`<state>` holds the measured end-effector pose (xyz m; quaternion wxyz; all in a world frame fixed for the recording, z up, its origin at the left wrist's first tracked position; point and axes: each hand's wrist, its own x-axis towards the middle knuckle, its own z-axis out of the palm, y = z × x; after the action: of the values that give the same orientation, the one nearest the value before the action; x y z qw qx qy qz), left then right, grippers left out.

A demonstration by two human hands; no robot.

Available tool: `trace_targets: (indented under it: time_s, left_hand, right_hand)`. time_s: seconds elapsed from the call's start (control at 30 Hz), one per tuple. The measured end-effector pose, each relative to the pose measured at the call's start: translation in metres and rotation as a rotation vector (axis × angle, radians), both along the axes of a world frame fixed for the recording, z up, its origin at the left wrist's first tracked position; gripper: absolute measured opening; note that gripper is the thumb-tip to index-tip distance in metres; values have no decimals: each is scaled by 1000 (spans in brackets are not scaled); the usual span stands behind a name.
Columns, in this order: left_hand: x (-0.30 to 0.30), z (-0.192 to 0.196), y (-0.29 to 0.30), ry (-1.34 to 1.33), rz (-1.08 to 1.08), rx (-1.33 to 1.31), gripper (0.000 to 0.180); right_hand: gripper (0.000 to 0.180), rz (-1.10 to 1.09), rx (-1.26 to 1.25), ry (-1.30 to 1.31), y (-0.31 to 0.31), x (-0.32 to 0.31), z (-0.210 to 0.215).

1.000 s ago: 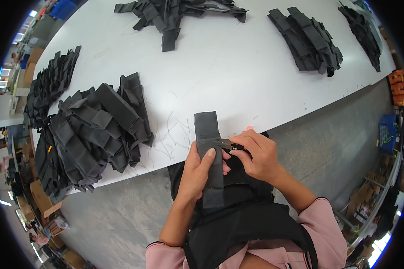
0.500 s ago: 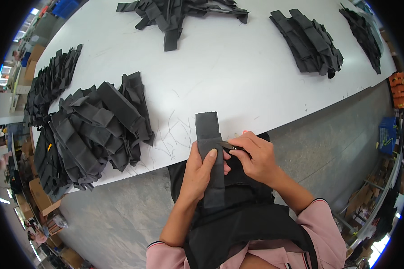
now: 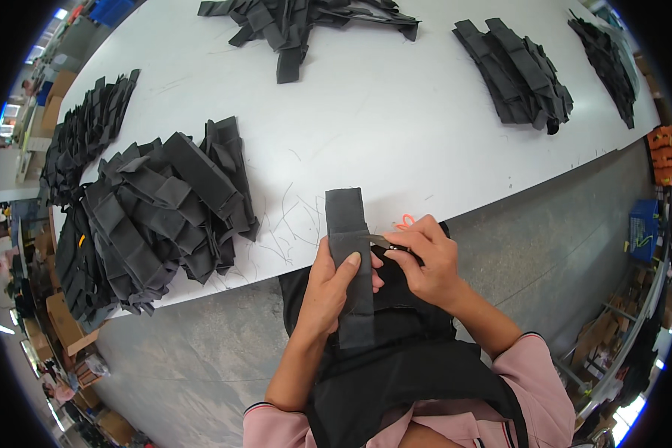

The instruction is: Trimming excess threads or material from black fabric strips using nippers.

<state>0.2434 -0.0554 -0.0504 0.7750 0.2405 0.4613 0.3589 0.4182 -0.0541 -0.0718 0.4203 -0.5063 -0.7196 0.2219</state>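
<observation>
The dark grey fabric strap (image 3: 349, 261) lies lengthwise over the near edge of the white table (image 3: 396, 127), its lower end hanging toward my lap. To its left I see a big heap of black straps (image 3: 157, 213), with more piles further back (image 3: 515, 71). My left hand (image 3: 336, 287) has fingers curled round the strap's left side, thumb pressed flat on top. My right hand (image 3: 425, 261) pinches small snips (image 3: 384, 242), their tip touching the strap's right edge.
</observation>
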Motion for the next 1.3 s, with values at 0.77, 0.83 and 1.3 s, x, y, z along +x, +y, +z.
trace_targets:
  time_s: [0.77, 0.83, 1.3]
  left_hand:
    - [3, -6, -5, 9, -39, 33, 24]
    - [3, -7, -5, 4, -38, 22, 24]
    - [7, -10, -7, 196, -88, 125, 22]
  right_hand:
    - [19, 35, -58, -14, 4, -18, 7]
    - [20, -17, -109, 88, 0, -16, 9]
    - [22, 20, -18, -37, 1, -14, 7]
